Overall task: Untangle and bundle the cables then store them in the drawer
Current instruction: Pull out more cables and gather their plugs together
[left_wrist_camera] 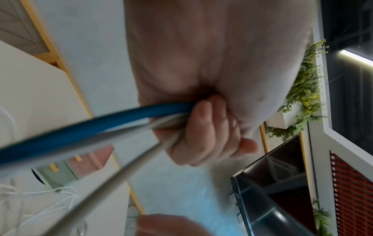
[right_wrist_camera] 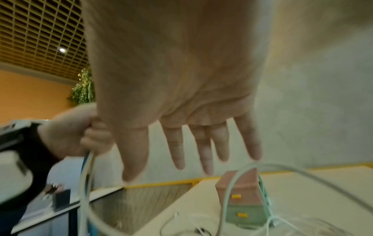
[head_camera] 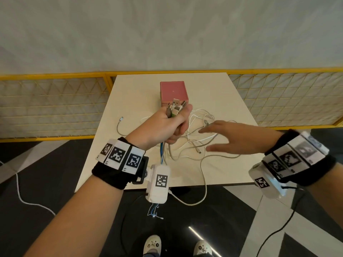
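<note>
Cables: thin cords, mostly white and grey, plus one blue cable [left_wrist_camera: 84, 126]; the loose cables [head_camera: 194, 143] sprawl in a tangle on the table [head_camera: 232, 112], and one strand droops over the near edge.
Connector ends: a cluster of plugs [head_camera: 176, 108] (I can't count them exactly, several at least) sticks up out of the top of the fist.
Count: two hands, one drawer box, one blue cable; the pale cords overlap too much to number.
Left hand [head_camera: 167, 125]: fingers curled tight round the gathered cables, plugs above the thumb, the blue and grey cords trailing out below the little finger.
Right hand [head_camera: 235, 140]: fingers [right_wrist_camera: 203, 148] straight and spread, palm down, holding nothing; it hovers over the tangle, fingertips pointing toward the fist.
Cable loop: from the right wrist, a grey loop [right_wrist_camera: 232, 183] arcs just under the fingertips; whether it touches them I can't tell.
Drawer box [head_camera: 173, 92]: pink on top, green drawer below with small yellow handles, standing beyond both hands' fingertips, drawers shut.
Stray cable end [head_camera: 121, 118]: lies on the table left of the fist, apart from it.
</note>
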`<state>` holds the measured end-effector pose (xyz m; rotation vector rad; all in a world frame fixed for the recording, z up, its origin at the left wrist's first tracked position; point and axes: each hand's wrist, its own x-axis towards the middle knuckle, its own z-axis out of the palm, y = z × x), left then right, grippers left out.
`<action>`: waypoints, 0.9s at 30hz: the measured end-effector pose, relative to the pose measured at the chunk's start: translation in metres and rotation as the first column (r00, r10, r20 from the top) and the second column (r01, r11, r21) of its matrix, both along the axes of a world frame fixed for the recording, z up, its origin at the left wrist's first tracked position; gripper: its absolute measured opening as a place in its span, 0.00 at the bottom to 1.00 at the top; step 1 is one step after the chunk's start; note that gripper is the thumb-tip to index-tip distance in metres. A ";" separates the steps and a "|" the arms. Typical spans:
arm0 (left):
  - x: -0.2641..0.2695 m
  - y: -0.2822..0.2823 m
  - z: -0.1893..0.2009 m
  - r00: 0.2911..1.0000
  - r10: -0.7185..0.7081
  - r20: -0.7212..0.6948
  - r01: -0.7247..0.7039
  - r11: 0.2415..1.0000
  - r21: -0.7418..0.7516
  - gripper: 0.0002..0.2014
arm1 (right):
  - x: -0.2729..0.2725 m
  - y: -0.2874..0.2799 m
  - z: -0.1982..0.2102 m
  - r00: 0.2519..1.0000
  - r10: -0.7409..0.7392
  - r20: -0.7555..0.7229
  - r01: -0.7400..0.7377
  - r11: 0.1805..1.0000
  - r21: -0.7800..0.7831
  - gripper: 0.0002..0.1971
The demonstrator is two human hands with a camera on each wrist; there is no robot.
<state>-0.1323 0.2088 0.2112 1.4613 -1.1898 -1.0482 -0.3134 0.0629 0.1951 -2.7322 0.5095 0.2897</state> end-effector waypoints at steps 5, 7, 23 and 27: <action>-0.005 0.001 0.008 0.992 -0.036 -0.118 0.019 0.989 -0.146 0.26 | 0.011 -0.004 -0.069 0.958 -0.064 -0.281 0.014 0.984 -0.179 0.22; -0.004 0.002 0.012 0.987 -0.042 -0.155 0.014 0.985 -0.174 0.26 | 0.011 -0.009 -0.085 0.976 -0.112 -0.188 0.078 0.981 -0.179 0.23; -0.004 0.003 0.019 0.977 0.016 -0.211 -0.054 0.983 -0.173 0.25 | 0.019 0.024 -0.080 0.977 0.202 0.076 -0.215 0.936 0.278 0.19; -0.013 0.002 0.007 0.998 0.067 0.016 -0.064 0.990 -0.129 0.27 | 0.021 0.022 -0.063 0.979 0.066 0.190 -0.122 0.945 0.304 0.21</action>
